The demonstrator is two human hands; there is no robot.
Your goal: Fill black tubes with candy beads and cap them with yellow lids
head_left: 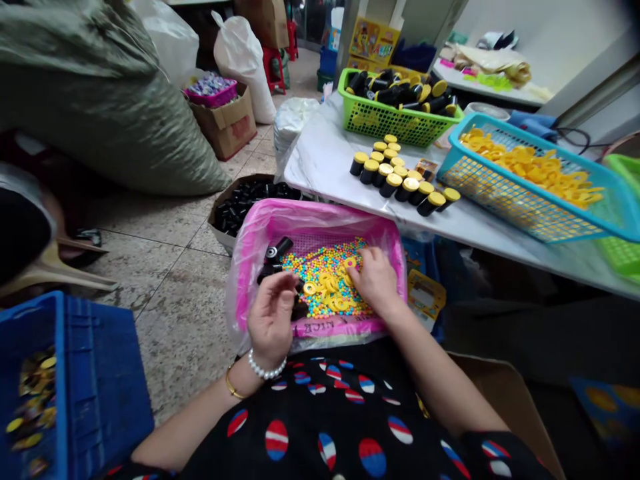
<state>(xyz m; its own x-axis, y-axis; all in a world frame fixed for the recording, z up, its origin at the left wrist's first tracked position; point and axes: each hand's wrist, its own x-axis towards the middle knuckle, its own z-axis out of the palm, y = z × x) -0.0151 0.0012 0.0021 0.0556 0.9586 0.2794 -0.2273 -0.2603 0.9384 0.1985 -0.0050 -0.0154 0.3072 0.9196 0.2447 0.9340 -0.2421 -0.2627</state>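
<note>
Pink basket (pixel 320 217), right hand (pixel 375 280) on beads (pixel 320 280)

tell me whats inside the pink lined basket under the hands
Inside the pink-lined basket lie small multicoloured beads, yellow rings and black plastic tubes. The left hand and right hand cover part of the pile, and what lies beneath it cannot be seen.

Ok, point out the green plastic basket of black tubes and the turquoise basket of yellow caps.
Green plastic mesh basket (pixel 385 120): head view, front wall.
Turquoise plastic mesh basket (pixel 490 193): head view, front wall.
</note>
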